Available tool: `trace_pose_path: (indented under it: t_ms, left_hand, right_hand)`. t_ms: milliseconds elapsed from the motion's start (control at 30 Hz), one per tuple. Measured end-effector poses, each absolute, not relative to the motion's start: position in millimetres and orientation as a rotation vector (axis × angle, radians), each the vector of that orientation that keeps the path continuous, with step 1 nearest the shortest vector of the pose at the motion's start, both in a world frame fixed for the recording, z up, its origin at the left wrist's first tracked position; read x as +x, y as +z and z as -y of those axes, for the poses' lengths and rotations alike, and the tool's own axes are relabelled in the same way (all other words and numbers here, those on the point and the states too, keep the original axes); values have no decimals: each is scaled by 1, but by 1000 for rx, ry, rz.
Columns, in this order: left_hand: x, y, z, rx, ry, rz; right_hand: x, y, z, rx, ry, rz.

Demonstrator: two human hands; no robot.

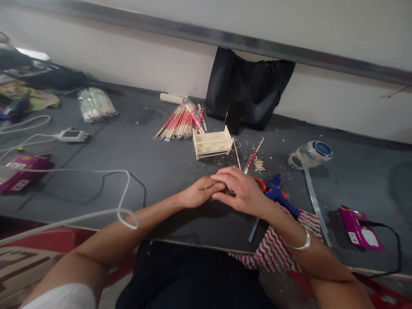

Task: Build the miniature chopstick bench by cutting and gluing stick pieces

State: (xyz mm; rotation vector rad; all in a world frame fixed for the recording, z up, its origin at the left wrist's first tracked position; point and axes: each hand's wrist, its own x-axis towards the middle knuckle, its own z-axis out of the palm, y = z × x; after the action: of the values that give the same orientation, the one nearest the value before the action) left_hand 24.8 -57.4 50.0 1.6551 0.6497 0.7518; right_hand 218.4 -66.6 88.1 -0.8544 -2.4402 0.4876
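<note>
My left hand (202, 192) and my right hand (240, 191) meet above the table's front part. The right fingers curl over the left fingertips, and both hands look closed. Whatever lies between them, if anything, is hidden. Just beyond stands a small model made of pale wooden sticks (213, 143), with a slatted top and corner posts. A loose stick (237, 154) leans by its right end. A red-and-white wrapped chopstick (254, 155) lies beside small cut wood bits (259, 165). By my right wrist are a blue glue gun (279, 195) and a red ring-shaped handle (260, 184).
Bundled chopsticks (182, 122), a black bag (249, 88) and a phone (234, 118) are at the back. A clear jar (310, 154) lies right, near a pink power strip (360, 228). A striped cloth (278, 249) hangs over the front edge. White cable (125, 193) loops left.
</note>
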Motion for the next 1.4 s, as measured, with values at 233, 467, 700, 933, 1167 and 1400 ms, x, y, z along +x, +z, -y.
trace_pose_path:
  t_ms: [233, 467, 700, 933, 1167, 1400]
  left_hand:
    - [12, 29, 50, 1714, 899, -721]
    - [8, 34, 46, 2049, 1271, -919]
    - [8, 37, 43, 2448, 1414, -1018]
    - [7, 32, 44, 2563, 1254, -1033]
    - [9, 41, 50, 2800, 1389, -955]
    - [6, 38, 48, 2739, 1444, -932]
  right_hand:
    - [212, 51, 54, -770, 623, 2330]
    - [213, 40, 53, -888, 618, 2162]
    - [208, 49, 59, -878, 721, 2062]
    - [202, 54, 62, -1122, 874, 1917]
    - [198, 60, 63, -1284, 1125, 1746]
    - [198, 51, 58, -1312, 1262, 1544]
